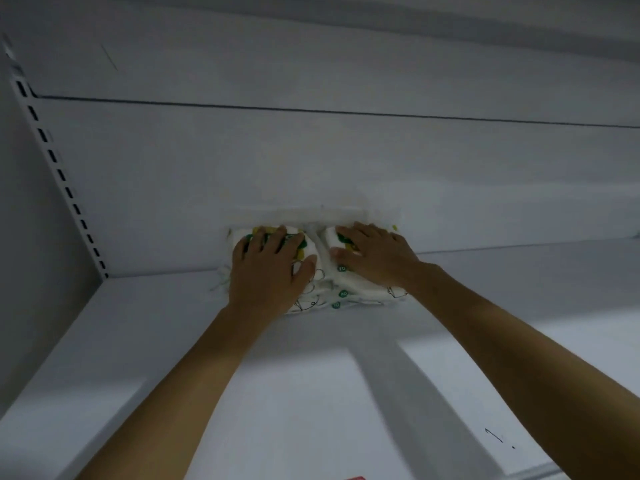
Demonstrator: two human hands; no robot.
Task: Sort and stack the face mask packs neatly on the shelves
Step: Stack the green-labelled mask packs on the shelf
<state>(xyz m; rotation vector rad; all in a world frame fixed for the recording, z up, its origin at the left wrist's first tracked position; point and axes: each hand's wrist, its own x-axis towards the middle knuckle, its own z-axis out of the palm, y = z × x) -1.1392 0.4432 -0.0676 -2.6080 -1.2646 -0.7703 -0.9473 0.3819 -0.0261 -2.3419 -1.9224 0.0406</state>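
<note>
2 bare, sleeveless forearms (194,368)

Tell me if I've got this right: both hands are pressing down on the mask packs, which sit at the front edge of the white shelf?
Not quite. The head view shows the mask packs pushed to the back of the white shelf, against the rear wall, not at the front edge. The rest holds: the left hand and right hand both press down on them.

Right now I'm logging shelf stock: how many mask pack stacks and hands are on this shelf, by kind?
White plastic face mask pack stacks with green and yellow print: 2
Bare hands pressing on them: 2, left hand, right hand
Total: 4
</note>
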